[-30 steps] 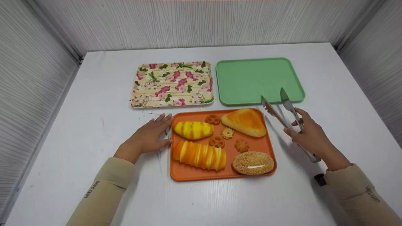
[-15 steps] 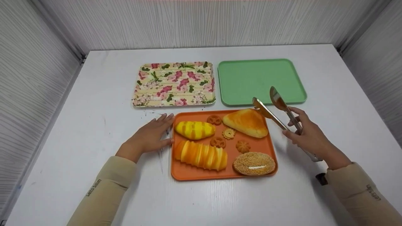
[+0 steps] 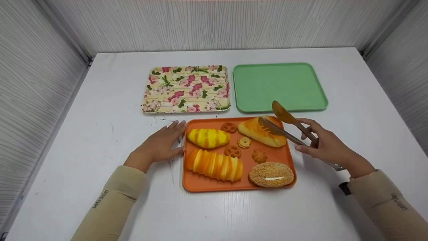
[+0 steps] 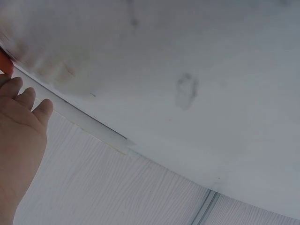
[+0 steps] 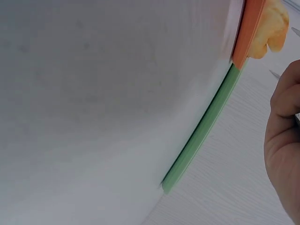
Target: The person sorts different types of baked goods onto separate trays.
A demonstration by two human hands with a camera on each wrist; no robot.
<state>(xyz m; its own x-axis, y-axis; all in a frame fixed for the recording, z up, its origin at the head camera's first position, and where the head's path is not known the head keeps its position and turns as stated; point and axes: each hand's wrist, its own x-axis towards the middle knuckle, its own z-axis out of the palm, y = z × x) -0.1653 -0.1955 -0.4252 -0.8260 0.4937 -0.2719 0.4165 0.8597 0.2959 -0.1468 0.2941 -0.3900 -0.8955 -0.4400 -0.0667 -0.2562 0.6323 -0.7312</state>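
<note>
In the head view, my right hand point(image 3: 324, 144) grips metal tongs point(image 3: 301, 129) whose arms are spread. One tong tip overlaps the triangular bread point(image 3: 254, 131) at the back right of the orange tray point(image 3: 207, 187); the other lies farther back, between this tray and the green one. My left hand point(image 3: 155, 145) has its fingers extended and touches the orange tray's left edge. That tray also bears a yellow striped bun point(image 3: 208, 138), a ridged loaf point(image 3: 215, 165), a sesame bun point(image 3: 271, 174), two pretzel-shaped cookies point(image 3: 229, 127), a round cookie point(image 3: 244, 142) and a flower-shaped cookie point(image 3: 259, 156).
Behind the orange tray stand a floral tray point(image 3: 187, 88) on the left and a green tray point(image 3: 279, 87) on the right. All rest on a white table point(image 3: 100, 117), bounded by wood-grain panels point(image 3: 214, 25) at the back and both sides.
My right hand has turned and shifted the tongs leftward, bringing one tip from beside the orange tray over the triangular bread. My left hand has stayed at the tray's edge.
</note>
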